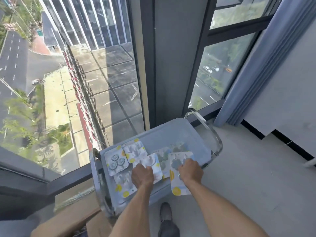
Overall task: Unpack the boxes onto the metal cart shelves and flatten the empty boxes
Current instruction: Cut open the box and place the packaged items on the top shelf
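Cart shelf [172, 134]: pale grey, smooth, matt painted metal by its look. Cart handle rail [212, 132]: bright, glossy polished metal tube with reflections. Packs on shelf, e.g. flower-pattern pack [116, 162]: glossy clear plastic blister over printed white card with yellow dots. Pack [177, 182] under the right hand [190, 170]: same card, slight sheen. Cardboard box [75, 218]: brown, matt, with shiny clear tape strips. Curtain [266, 55]: blue-grey matt cloth, pleated. Floor [256, 185]: grey, smooth, matt.
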